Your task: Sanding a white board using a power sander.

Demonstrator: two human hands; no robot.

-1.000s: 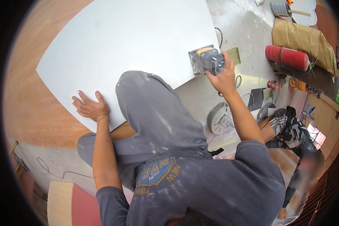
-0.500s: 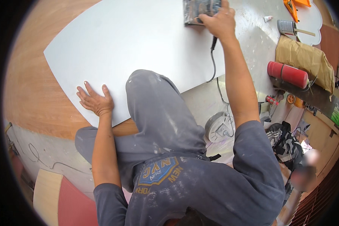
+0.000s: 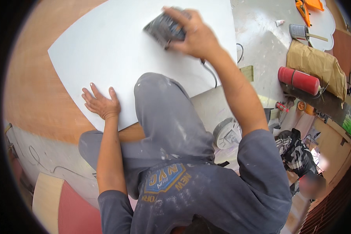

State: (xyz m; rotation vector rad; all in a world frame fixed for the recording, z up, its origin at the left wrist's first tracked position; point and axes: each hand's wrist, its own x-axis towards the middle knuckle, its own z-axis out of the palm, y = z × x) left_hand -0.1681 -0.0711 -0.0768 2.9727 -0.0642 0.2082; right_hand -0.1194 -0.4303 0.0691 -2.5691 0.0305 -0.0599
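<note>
A large white panel (image 3: pixel 105 50) with a curved left edge lies over a brown wooden board (image 3: pixel 35 85). Gripped in my right hand (image 3: pixel 199 37) is a dark corded electric sander (image 3: pixel 164 30), set on the upper middle of the panel and slightly blurred. Its black cord (image 3: pixel 210 72) trails from beneath my wrist toward the panel's right edge. My left hand (image 3: pixel 102 102) rests flat on the panel near its lower left edge, fingers spread and holding nothing. My bent knee (image 3: pixel 154 84) comes up between my two arms, over the panel.
To the right lie a red cylinder (image 3: pixel 299 80), a brown paper bag (image 3: pixel 316 64) and an open can (image 3: pixel 299 32) with a stick across it. A round white-and-grey object (image 3: pixel 227 133) sits by my right elbow. A pink ribbed panel (image 3: pixel 77 208) stands at lower left.
My right hand has brought the sander leftward and somewhat nearer across the white panel, turning it. The cord has shifted with it. My left hand stays pressed in the same place on the panel.
</note>
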